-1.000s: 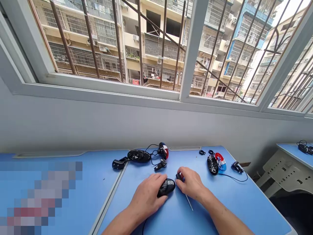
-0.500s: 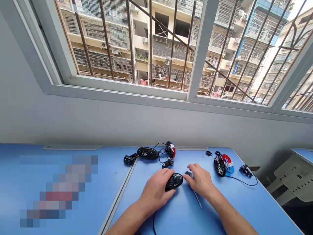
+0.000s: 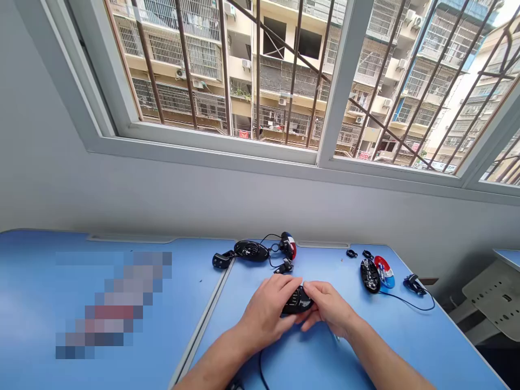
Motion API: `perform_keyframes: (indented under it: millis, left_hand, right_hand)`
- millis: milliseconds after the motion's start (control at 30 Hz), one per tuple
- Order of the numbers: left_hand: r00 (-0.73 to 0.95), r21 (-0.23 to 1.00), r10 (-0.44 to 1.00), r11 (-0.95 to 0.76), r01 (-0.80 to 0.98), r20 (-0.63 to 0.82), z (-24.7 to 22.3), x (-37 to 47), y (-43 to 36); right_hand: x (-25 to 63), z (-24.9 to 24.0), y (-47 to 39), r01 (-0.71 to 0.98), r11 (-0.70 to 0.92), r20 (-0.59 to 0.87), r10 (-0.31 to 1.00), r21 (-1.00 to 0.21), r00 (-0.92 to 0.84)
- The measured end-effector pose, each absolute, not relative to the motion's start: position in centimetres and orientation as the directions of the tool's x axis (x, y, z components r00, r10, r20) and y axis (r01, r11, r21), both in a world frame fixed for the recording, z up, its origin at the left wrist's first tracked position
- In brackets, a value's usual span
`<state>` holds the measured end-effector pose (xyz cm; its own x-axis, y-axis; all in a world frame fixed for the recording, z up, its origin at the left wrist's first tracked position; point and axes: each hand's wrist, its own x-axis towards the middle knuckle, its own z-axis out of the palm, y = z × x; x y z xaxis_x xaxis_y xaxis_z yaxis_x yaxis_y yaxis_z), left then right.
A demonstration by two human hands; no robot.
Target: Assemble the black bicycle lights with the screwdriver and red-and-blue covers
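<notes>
A glossy black oval casing (image 3: 296, 301) is held just above or on the blue desk; I cannot tell which. My left hand (image 3: 268, 306) is closed over its left side, the thumb along the near edge. At the right end, my right hand (image 3: 329, 306) grips it with thumb and fingers, close beside the left. A thin metal rod like a screwdriver (image 3: 337, 338) lies beneath my right hand, mostly hidden, with only its tip showing. From near my left wrist a black cable (image 3: 262, 371) runs down to the bottom edge.
Behind my hands lie another black oval casing (image 3: 251, 251), a black clip-like part (image 3: 222, 260) and a red-white-blue piece (image 3: 289, 245). To the right are an opened black shell (image 3: 370, 275), a colourful oval cover (image 3: 384, 271) and a cabled plug-like part (image 3: 414, 284). A wall and window stand behind the desk.
My right hand has moved from beside the rod onto the casing's right end and gripped it. The casing has shifted slightly right and tilted, and the rod is now mostly covered.
</notes>
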<state>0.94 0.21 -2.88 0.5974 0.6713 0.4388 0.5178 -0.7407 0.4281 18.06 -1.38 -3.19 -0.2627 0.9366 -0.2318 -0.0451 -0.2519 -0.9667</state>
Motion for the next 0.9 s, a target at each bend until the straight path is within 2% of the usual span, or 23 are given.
perform_keyframes:
  millis: [133,267,400,567,700,900]
  left_hand:
    - [0.595,0.633,0.742,-0.627,0.454,0.308,-1.8,-0.2,0.8]
    - [0.388,0.846,0.913,-0.305,0.437,0.128,-0.6,-1.2,1.8]
    - [0.473,0.926,0.875,-0.091,0.367,-0.101,-0.4,-1.8,2.4]
    - [0.627,0.954,0.771,-0.090,0.287,-0.116,-1.2,-2.4,2.7]
    - [0.667,0.952,0.741,-0.147,0.270,-0.074,-1.5,-2.8,3.1]
    - [0.616,0.833,0.788,-0.320,0.451,-0.030,-1.0,-2.3,2.6]
  right_hand:
    - [18.3,-3.7,-1.1,-0.040,-0.254,-0.237,0.939,-0.966,-0.247]
    - [18.7,-3.4,-1.2,-0.066,-0.162,-0.139,0.956,-0.985,-0.257]
    - [18.9,-3.0,-1.4,-0.071,-0.086,-0.065,0.963,-0.994,-0.263]
    - [19.0,-3.3,-1.1,0.002,-0.017,-0.017,0.951,-1.000,-0.309]
    - [19.1,-3.8,-0.9,0.054,0.076,0.052,0.933,-0.996,-0.355]
    - [19.2,-4.4,-1.0,0.121,0.083,0.034,0.932,-0.989,-0.362]
